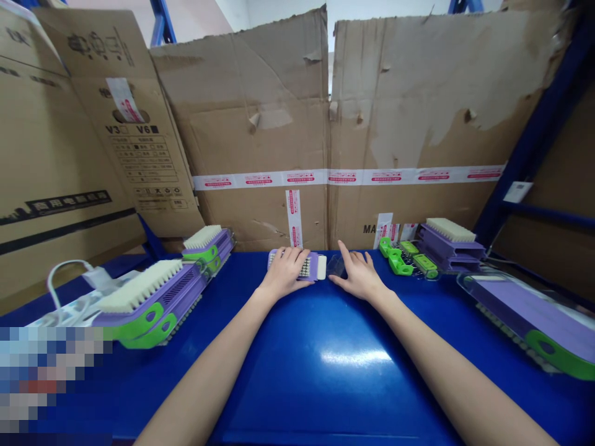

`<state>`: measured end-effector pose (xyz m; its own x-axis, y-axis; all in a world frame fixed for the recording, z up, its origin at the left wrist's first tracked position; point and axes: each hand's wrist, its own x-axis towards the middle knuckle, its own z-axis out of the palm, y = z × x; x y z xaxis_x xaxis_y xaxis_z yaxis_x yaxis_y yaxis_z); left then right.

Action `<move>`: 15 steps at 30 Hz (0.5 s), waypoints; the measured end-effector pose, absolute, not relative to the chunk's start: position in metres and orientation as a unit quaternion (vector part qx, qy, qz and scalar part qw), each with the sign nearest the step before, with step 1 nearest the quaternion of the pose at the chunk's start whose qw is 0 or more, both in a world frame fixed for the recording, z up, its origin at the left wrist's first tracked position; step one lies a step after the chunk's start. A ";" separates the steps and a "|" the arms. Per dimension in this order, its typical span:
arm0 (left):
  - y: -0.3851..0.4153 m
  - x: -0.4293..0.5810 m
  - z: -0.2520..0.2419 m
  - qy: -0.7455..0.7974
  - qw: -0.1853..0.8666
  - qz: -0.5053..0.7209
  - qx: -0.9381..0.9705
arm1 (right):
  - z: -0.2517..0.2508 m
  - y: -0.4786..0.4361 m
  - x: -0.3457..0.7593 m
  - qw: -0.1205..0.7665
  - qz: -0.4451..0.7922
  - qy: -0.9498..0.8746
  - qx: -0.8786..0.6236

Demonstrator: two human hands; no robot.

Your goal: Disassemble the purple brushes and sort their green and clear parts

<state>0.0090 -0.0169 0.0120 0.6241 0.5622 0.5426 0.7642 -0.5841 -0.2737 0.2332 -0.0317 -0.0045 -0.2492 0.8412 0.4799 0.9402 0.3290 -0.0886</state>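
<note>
My left hand (287, 271) is closed over a purple plastic brush body (313, 267) lying at the back middle of the blue table. Rows of small bristles or holes show beside my fingers, and a cream block sits at its right end. Just right of it, a clear plastic cover (336, 266) lies by the thumb and index finger of my right hand (357, 272). Those fingers are spread apart. Whether they touch the cover is hard to make out. Green clip-like parts (396, 257) lie to the right of my right hand.
Stacked purple and green brushes with cream bristles (144, 288) stand at left. Purple housings with a brush on top (450, 238) and a long purple-green piece (534, 310) sit at right. Cardboard sheets (260, 136) wall the back. A white cable and plug (100, 279) lie far left.
</note>
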 end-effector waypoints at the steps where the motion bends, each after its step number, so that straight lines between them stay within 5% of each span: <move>1: -0.017 0.010 0.012 -0.379 0.244 -0.209 -0.868 | -0.005 -0.032 0.234 0.218 -0.101 -0.781 -0.577; 10: -0.020 0.013 0.013 -0.405 0.242 -0.209 -0.857 | 0.012 -0.029 0.250 0.218 -0.095 -0.733 -0.638; 15: -0.023 0.015 0.011 -0.426 0.238 -0.210 -0.847 | 0.015 -0.029 0.264 0.149 -0.046 -0.703 -0.694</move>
<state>0.0155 -0.0228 0.0114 0.5484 0.6219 0.5590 0.8219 -0.5242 -0.2231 0.2644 -0.0289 0.0153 0.0064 0.9621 0.2726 0.9894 0.0335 -0.1414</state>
